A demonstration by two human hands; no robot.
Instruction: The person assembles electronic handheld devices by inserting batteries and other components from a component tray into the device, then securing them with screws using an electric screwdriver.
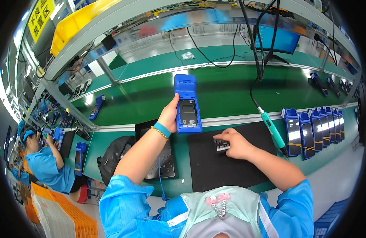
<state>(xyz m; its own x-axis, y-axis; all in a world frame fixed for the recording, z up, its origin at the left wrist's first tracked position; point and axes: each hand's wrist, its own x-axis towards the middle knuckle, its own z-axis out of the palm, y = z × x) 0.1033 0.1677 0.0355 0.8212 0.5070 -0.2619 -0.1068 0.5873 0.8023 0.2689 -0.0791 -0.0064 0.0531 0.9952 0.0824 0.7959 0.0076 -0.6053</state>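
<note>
Green desk [183, 160], black mat [218, 170] on it; beyond the mat's far-left corner, the left hand [169, 118] clasps a blue handheld device [188, 106], droppable if that thumb loosens! Over the mat, the right hand [237, 143] pinches a black block [221, 146]: fingertip hold, could slip.

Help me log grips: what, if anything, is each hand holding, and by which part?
Left hand: the blue handheld device, by its left side. Right hand: the small black block, at its upper right; whether lifted is unclear.
</note>
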